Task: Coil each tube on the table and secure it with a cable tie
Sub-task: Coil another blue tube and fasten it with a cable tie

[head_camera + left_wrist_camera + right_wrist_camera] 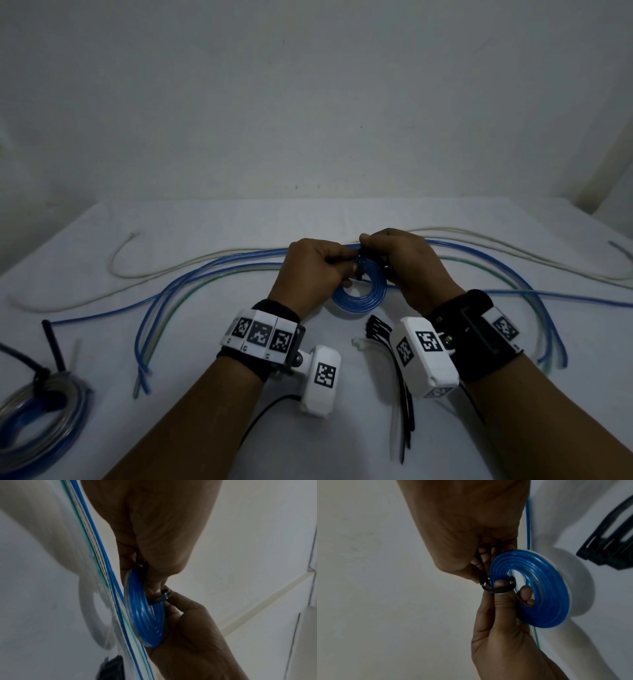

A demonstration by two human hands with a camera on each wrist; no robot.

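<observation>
A blue tube wound into a flat coil is held on edge just above the white table. A black cable tie loops round one side of the coil. My left hand grips the coil: its thumb presses on the tie band and a finger pokes through the coil's hole. My right hand pinches the tie's free end above the loop. In the left wrist view the tie's head sits between both hands beside the coil.
Loose blue tubes, a green one and cream ones sprawl across the table behind and beside my hands. Spare black cable ties and pale ones lie near my right wrist. A tied coil rests front left.
</observation>
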